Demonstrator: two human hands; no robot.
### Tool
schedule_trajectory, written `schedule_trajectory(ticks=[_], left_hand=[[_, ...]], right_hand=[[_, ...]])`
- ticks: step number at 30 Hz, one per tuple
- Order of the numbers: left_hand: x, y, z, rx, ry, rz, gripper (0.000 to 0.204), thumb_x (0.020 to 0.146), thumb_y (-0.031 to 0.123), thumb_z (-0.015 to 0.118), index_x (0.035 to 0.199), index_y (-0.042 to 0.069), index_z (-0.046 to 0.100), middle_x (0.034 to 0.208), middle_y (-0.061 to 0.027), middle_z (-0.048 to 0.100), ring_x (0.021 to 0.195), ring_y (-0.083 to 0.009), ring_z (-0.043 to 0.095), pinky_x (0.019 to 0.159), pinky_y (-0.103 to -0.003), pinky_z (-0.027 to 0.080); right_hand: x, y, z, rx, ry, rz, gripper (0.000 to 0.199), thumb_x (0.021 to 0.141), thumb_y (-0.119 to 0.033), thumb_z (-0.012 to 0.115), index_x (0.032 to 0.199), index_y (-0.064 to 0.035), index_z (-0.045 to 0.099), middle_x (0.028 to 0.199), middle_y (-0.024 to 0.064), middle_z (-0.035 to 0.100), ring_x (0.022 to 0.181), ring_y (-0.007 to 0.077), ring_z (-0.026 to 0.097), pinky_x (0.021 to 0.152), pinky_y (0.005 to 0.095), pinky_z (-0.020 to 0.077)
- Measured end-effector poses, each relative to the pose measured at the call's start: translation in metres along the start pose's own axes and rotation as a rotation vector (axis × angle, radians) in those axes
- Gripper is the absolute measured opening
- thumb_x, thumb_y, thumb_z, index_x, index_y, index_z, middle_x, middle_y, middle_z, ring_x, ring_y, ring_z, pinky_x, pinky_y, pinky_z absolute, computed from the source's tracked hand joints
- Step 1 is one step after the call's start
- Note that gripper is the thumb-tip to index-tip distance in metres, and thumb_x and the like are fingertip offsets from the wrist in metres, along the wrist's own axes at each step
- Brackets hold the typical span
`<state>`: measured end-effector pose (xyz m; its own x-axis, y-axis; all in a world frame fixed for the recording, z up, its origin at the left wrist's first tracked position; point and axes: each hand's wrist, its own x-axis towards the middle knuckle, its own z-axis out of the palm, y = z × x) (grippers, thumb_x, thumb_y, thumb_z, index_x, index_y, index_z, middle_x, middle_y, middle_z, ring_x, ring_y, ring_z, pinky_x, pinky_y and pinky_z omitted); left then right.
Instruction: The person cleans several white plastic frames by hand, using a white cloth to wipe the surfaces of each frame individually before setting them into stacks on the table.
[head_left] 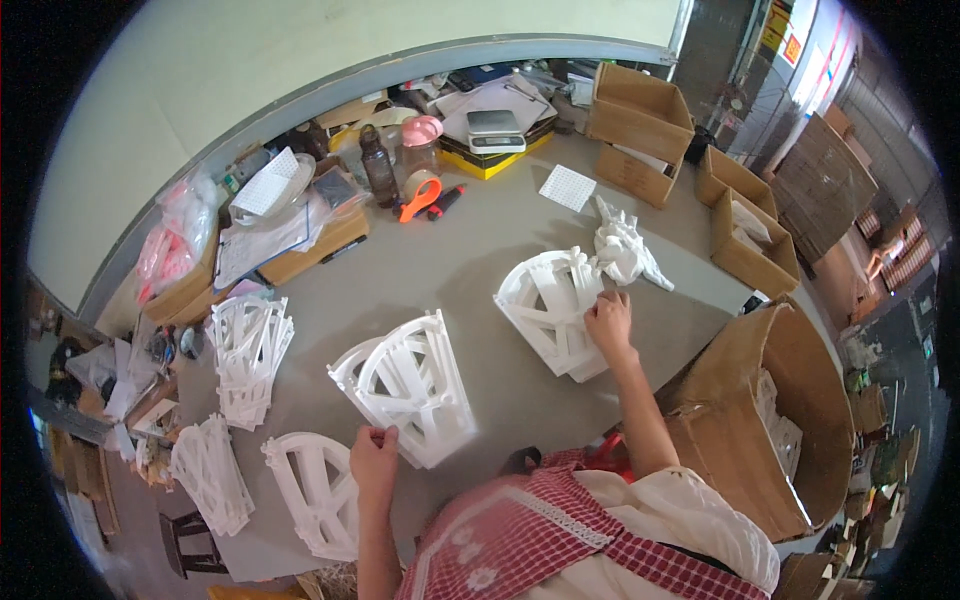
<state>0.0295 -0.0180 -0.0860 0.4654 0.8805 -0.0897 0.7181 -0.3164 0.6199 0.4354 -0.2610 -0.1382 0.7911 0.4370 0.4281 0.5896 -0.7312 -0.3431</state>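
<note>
My left hand [375, 462] is closed, its fingertips pinching the lower left corner of a fan-shaped white plastic frame [415, 385] in a stack at the middle of the table. My right hand [612, 325] is closed at the right edge of another stack of fan-shaped white frames [545, 310]. Just beyond that hand lies a heap of small white plastic parts [625, 245]. Left of my left hand rests a further fan-shaped frame [315, 495], partly hidden by my forearm. Two bundles of white frames, an upper one [250, 355] and a lower one [212, 475], lie at the left.
A large open cardboard box [700, 440] stands at the right, with smaller cardboard boxes [640, 120] behind. Along the back are a scale [496, 130], a dark bottle [376, 165], an orange tape dispenser [420, 197], a white grid piece [567, 187] and a clipboard [262, 245].
</note>
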Motion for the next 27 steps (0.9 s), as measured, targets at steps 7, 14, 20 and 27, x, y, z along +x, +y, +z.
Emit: schedule_trajectory(ticks=[7, 14, 20, 27], left_hand=[[0.001, 0.006, 0.0, 0.006, 0.02, -0.012, 0.029, 0.086, 0.03, 0.069, 0.086, 0.002, 0.065, 0.078, -0.0141, 0.068, 0.072, -0.0308, 0.066, 0.07, -0.042, 0.05], [-0.002, -0.002, -0.008, -0.518, 0.112, -0.038, 0.018, 0.09, 0.017, 0.061, 0.088, 0.0, 0.063, 0.076, -0.0109, 0.067, 0.067, -0.0206, 0.064, 0.063, -0.033, 0.052], [-0.009, 0.032, -0.026, -1.197, 0.01, -0.181, 0.014, 0.093, 0.009, 0.054, 0.098, 0.0, 0.064, 0.086, -0.0087, 0.069, 0.069, -0.0145, 0.063, 0.059, -0.028, 0.051], [-0.032, 0.022, -0.06, -1.24, 0.189, -0.12, 0.023, 0.098, 0.013, 0.052, 0.114, 0.0, 0.062, 0.093, -0.0105, 0.069, 0.071, -0.0132, 0.062, 0.058, -0.025, 0.049]], right_hand=[[-0.011, 0.001, -0.021, -0.073, 0.169, -0.047, 0.016, 0.073, -0.008, 0.065, 0.087, 0.0004, 0.065, 0.108, 0.0147, 0.062, 0.113, 0.0386, 0.051, 0.095, 0.0486, 0.0417], [-0.036, -0.029, -0.056, 0.255, 0.267, -0.002, 0.017, 0.079, -0.002, 0.063, 0.096, -0.0054, 0.063, 0.106, 0.0112, 0.064, 0.106, 0.033, 0.056, 0.094, 0.0449, 0.0428], [-0.066, -0.085, -0.069, 0.718, -0.001, 0.073, 0.015, 0.082, 0.001, 0.061, 0.096, -0.002, 0.066, 0.097, 0.0119, 0.067, 0.093, 0.0302, 0.063, 0.085, 0.036, 0.048], [-0.074, -0.158, -0.048, 1.095, -0.46, 0.033, 0.016, 0.089, -0.002, 0.059, 0.103, -0.0003, 0.066, 0.095, 0.0085, 0.068, 0.088, 0.017, 0.063, 0.081, 0.0292, 0.0494]])
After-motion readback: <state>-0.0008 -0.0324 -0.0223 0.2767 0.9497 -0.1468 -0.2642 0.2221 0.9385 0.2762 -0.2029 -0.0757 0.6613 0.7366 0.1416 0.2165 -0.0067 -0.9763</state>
